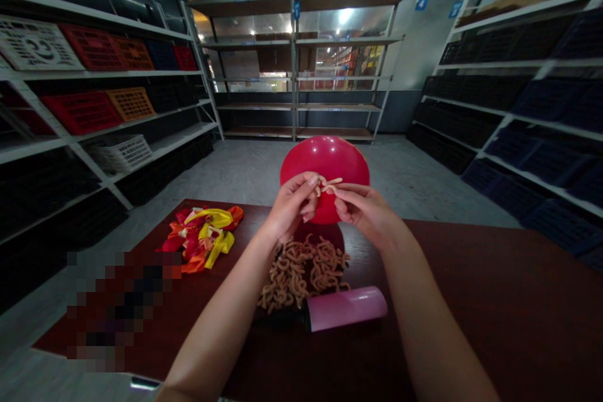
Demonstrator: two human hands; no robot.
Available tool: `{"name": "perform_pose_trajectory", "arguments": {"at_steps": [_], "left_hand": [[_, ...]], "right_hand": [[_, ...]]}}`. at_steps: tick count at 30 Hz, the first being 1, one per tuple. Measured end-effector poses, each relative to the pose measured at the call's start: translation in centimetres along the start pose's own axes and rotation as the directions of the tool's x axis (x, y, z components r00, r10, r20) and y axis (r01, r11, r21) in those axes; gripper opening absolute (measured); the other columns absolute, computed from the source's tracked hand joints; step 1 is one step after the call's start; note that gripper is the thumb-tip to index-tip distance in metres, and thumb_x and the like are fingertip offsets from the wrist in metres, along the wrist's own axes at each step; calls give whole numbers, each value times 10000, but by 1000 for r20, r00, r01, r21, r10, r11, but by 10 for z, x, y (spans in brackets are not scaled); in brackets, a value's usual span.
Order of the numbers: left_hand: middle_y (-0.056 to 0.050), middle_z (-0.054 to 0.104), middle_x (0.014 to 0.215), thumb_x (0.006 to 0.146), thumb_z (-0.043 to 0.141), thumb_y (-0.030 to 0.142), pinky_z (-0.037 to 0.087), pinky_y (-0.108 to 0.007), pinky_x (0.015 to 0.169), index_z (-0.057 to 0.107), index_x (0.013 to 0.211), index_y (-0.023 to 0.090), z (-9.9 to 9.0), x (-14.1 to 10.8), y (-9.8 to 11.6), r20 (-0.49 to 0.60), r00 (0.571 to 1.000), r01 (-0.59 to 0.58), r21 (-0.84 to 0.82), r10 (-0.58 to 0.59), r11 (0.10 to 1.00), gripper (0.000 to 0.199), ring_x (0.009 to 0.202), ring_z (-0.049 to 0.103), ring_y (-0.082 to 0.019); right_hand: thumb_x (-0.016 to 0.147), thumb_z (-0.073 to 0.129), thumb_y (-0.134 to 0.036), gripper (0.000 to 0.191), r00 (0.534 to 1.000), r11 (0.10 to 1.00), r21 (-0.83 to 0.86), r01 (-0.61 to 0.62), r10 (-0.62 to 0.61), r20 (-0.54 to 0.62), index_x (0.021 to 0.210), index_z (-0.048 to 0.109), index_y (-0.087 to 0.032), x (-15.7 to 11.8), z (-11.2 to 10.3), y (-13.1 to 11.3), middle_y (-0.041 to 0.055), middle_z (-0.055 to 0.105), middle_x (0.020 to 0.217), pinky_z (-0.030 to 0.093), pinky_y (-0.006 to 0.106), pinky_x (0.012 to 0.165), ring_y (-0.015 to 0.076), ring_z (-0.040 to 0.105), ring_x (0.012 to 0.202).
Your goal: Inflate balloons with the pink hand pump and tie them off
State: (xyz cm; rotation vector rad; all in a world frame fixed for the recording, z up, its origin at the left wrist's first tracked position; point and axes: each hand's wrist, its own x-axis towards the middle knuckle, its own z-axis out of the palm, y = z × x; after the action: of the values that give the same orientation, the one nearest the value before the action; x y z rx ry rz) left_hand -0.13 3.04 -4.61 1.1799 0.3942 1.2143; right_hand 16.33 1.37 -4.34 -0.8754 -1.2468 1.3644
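In front of me my left hand (298, 200) pinches a short, curly beige cord (325, 184). My right hand (362, 207) has its thumb and forefinger closed on the other side of this cord. Directly behind both hands is a large, inflated red balloon (325, 157); whether the cord touches it is hidden. Below the hands a heap of similar curly beige cords (294, 273) lies on the table. Just in front of the heap, a pink balloon pump (347, 309) with a black end rests on its side.
Limp red, orange and yellow balloons (205, 239) are piled at the left of the dark brown table (480, 276). A blurred-out patch covers the table's left corner. Shelves with crates (85, 110) line both sides, and a metal rack (294, 75) stands at the back.
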Motion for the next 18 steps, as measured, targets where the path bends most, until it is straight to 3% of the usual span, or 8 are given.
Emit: {"name": "perform_pose_trajectory", "arguments": {"at_steps": [5,8,10,14,18], "left_hand": [[25,547,629,776,775,347,304,-176,428,682,816,178,-3,-4,3,107,993,-73,195,53,978,197,466,406,-49],[-46,668,795,760,786,303,444,-222,557,724,801,182,-2,-5,10,193,980,-110,289,55,951,142,658,597,-118],[-61,692,878,762,782,287,483,-247,627,734,796,190,-1,-5,14,171,981,-140,306,90,942,114,757,639,-146],[-51,687,881,759,784,284,472,-238,609,739,780,187,0,-4,17,118,980,-192,359,159,914,110,729,619,-132],[38,538,600,797,761,324,334,-196,440,705,853,182,2,-3,13,25,982,-182,374,186,909,162,464,436,-58]], "right_hand": [[743,724,-330,93,1000,998,58,-11,11,1,806,748,-267,1,2,-1,-34,518,573,319,271,482,91,388,507],[761,715,-326,96,999,999,35,11,-12,42,812,737,-247,-3,3,-2,-38,518,562,320,270,486,88,403,508],[771,721,-343,130,996,1000,1,29,-29,87,845,721,-235,-5,5,-3,-41,531,562,337,264,489,89,435,515],[790,719,-381,177,985,993,-86,76,-62,160,846,671,-221,-8,10,-2,-47,565,576,378,259,488,89,474,507],[820,702,-361,168,978,985,-109,134,-113,177,899,645,-224,-7,13,0,-51,597,593,400,253,495,92,513,512]]}}
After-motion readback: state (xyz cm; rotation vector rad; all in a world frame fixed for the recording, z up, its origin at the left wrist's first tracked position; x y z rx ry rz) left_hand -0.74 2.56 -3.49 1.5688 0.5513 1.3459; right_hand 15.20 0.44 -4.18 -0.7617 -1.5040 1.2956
